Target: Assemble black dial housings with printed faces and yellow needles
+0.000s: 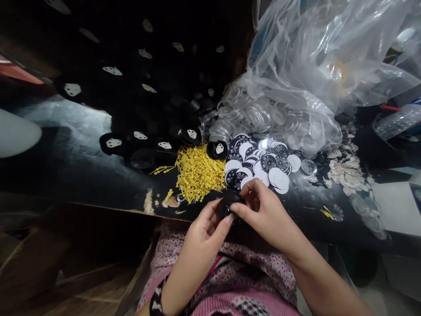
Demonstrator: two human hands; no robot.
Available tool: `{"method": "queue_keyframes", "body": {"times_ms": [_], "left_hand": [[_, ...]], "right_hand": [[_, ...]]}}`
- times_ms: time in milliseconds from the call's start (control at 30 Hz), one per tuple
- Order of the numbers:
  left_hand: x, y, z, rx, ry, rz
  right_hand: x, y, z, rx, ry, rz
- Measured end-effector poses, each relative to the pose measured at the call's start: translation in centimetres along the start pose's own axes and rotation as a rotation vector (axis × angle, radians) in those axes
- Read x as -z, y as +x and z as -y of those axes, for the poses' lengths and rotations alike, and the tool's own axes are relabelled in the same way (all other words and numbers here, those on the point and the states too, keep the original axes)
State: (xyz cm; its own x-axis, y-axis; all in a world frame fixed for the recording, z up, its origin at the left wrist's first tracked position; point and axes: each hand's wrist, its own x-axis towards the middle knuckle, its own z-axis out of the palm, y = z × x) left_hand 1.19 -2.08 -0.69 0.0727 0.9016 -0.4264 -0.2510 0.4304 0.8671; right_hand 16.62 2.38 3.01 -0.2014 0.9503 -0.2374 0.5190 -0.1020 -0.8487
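Note:
Both my hands meet at the table's front edge around a small round black plastic housing (225,208). My left hand (207,228) grips it from the left, thumb on top. From the right, my right hand (258,204) pinches the same part with thumb and fingers; its far side is hidden by them. Just beyond lie a heap of small yellow plastic pointers (200,173) and a pile of black and white printed dial discs (259,164). A similar black housing with a white plate (217,149) rests between these two piles.
Clear round covers (263,116) spill from a large plastic bag (315,57) at the back right. Many black housings (113,142) with white plates are heaped at the back left. Small whitish plates (348,171) and a white box (396,206) lie at the right.

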Motion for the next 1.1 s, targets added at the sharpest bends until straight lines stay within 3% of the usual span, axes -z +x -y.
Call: {"method": "queue_keyframes", "body": {"times_ms": [133, 200, 333, 433, 567, 733, 867, 933, 1100], "left_hand": [[1.6, -1.2, 0.0, -0.026, 0.171, -0.030], [2.7, -1.3, 0.0, -0.026, 0.183, -0.117], [3.6, 0.3, -1.0, -0.073, -0.163, -0.303], [3.0, 2.2, -2.3, -0.105, -0.347, -0.266], [2.6, 3.3, -3.1, -0.124, -0.370, -0.218], [3.0, 1.1, -2.8, -0.132, -0.374, -0.305], [2.5, 0.0, -2.3, 0.169, -0.578, -0.159], [2.1, 0.2, -2.3, 0.242, -0.676, -0.106], [1.1, 0.5, -2.3, 0.140, -0.671, -0.152]], "right_hand": [[-0.2, -0.9, 0.4, 0.101, -0.015, 0.132], [-0.4, -0.5, 0.8, 0.186, -0.085, 0.177], [-1.6, 2.0, 1.6, 0.330, -0.553, 0.076], [-2.9, 3.7, 2.2, 0.390, -0.868, 0.018], [-3.8, 4.3, 2.4, 0.423, -0.992, -0.028], [-2.7, 3.6, 1.9, 0.368, -0.828, 0.001], [-2.0, 2.7, 1.1, 0.381, -0.439, -0.040], [-1.8, 2.3, 0.8, 0.429, -0.335, -0.052], [-1.1, 1.4, 1.0, 0.365, -0.258, -0.063]]}}
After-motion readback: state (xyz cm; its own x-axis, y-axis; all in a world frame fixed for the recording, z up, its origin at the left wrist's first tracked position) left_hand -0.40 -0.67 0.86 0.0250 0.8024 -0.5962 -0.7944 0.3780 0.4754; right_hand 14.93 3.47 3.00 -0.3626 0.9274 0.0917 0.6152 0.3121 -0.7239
